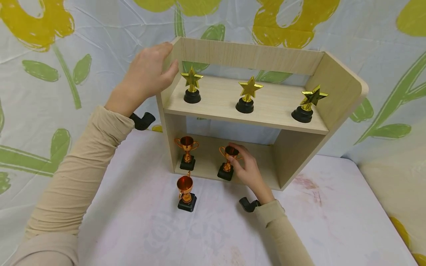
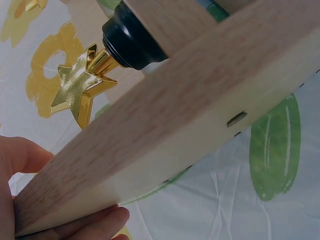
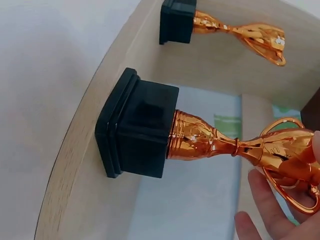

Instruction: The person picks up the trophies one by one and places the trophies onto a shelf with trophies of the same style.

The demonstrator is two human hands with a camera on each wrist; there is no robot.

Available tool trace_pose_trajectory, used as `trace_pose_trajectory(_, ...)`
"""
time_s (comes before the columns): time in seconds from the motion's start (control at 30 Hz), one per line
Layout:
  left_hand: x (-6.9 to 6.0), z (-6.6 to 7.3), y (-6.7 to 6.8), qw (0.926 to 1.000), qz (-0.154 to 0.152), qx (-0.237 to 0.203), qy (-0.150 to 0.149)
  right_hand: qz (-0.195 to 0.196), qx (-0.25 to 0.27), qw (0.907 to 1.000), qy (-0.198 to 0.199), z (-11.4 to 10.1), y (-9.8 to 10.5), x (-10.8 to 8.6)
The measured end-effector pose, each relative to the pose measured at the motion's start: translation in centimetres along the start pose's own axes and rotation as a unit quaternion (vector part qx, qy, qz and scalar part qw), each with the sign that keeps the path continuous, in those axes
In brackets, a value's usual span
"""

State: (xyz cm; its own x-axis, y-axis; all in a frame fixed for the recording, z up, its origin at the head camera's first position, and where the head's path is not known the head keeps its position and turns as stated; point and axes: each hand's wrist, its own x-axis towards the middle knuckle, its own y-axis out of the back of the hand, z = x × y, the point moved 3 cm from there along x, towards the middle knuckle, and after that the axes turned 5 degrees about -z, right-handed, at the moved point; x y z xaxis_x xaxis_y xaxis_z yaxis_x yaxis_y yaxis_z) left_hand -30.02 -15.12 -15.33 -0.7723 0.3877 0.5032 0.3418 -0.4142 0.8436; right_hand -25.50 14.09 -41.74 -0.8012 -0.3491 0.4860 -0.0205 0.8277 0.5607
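Observation:
In the head view my left hand (image 1: 149, 72) grips the top left edge of the wooden shelf (image 1: 216, 117); the left wrist view shows the thumb and fingers (image 2: 100, 225) on either side of the side panel (image 2: 150, 120). My right hand (image 1: 247, 168) pinches the cup of a bronze trophy (image 1: 227, 166) at the front of the lower shelf, its black base (image 3: 145, 127) at the board's edge. Left of it, another bronze trophy (image 1: 187, 147) stands on the same board. A third bronze trophy (image 1: 186, 195) stands on the table before the shelf.
Three gold star trophies, at left (image 1: 192, 88), centre (image 1: 247, 96) and right (image 1: 309, 105), stand on the upper board. The white table (image 1: 133, 221) spreads in front. A flower-printed cloth (image 1: 110, 33) hangs behind the shelf.

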Motion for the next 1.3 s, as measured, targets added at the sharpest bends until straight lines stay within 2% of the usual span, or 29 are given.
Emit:
trace_pose_trajectory(0.27, 0.11, -0.27, -0.05, 0.9999, -0.009, -0.006, 0.008, -0.006, 0.01, 0.9998, 0.014, 0.29, 0.08, 0.36)
trace_pose_trajectory(0.47, 0.2, -0.07, -0.05, 0.9999, -0.009, -0.01, 0.002, -0.03, 0.01, 0.9995, 0.006, 0.3, 0.3, 0.28)
trace_pose_trajectory(0.77, 0.08, -0.04, 0.05, 0.9997, -0.016, -0.01, 0.013, -0.045, 0.022, 0.9986, -0.013, -0.06, 0.49, 0.28)
trace_pose_trajectory(1.0, 0.11, 0.04, 0.05, 0.9999, -0.01, -0.011, 0.004, -0.005, 0.046, 0.9984, -0.031, -0.06, 0.74, 0.18)
trace_pose_trajectory(1.13, 0.09, 0.06, 0.08, 0.9999, -0.008, -0.013, 0.006, 0.02, 0.04, 0.9962, -0.075, -0.21, 0.86, 0.08)
trace_pose_trajectory(1.3, 0.0, -0.02, 0.08, 0.9998, -0.01, -0.011, 0.011, 0.032, 0.023, 0.9923, -0.117, -0.35, 0.6, 0.04)
